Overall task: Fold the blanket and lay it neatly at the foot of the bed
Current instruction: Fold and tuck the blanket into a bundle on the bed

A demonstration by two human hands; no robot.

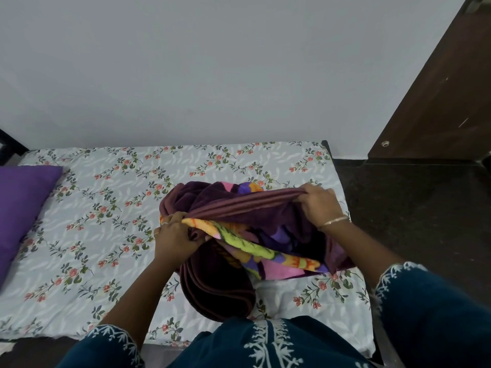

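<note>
Maroon blanket [239,224]: bunched on the bed [106,208]
Left hand [174,236]: grip pinching blanket edge
Right hand [320,205]: grip pinching same edge

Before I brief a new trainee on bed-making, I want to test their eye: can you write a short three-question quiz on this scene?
1. True or false: the blanket lies neatly folded on the bed.
2. Which hand grips the maroon hem nearer the bed's far edge? A) left hand B) right hand
3. Fill in: the pillow at the picture's left is ____ in colour.

Key: 1 false, it is bunched up and both hands are gripping it; 2 B; 3 purple.
</note>
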